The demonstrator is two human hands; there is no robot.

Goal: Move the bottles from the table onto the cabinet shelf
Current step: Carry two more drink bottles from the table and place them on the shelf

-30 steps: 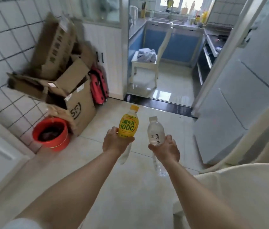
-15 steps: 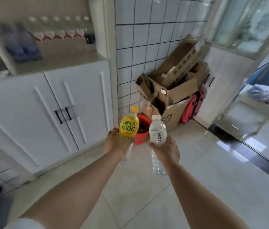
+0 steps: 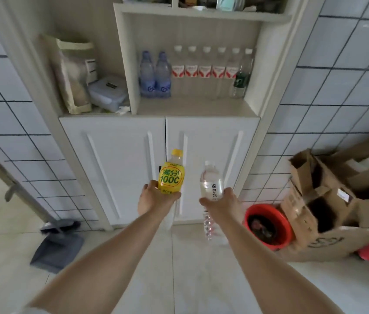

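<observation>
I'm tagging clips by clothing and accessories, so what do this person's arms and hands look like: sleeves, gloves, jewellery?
Both forearms are bare from the bottom of the frame up to the wrist. The left hand and the right hand wear no gloves, and no watch, bracelet or ring shows. A sliver of white fabric at the bottom left edge, by the left arm, may be a short sleeve; too little shows to be sure.

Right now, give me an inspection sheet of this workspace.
Surface: cabinet shelf, bare strip along its front.
Job's things: yellow 100C bottle and clear water bottle, both upright, held in front of the cabinet doors.
Clutter: row of bottles at the shelf's back.
Grippers: left hand grips the yellow bottle; right hand grips the clear one.
Cables: nothing seen.
Surroundings: red basin, cardboard boxes, dustpan on the floor.
</observation>
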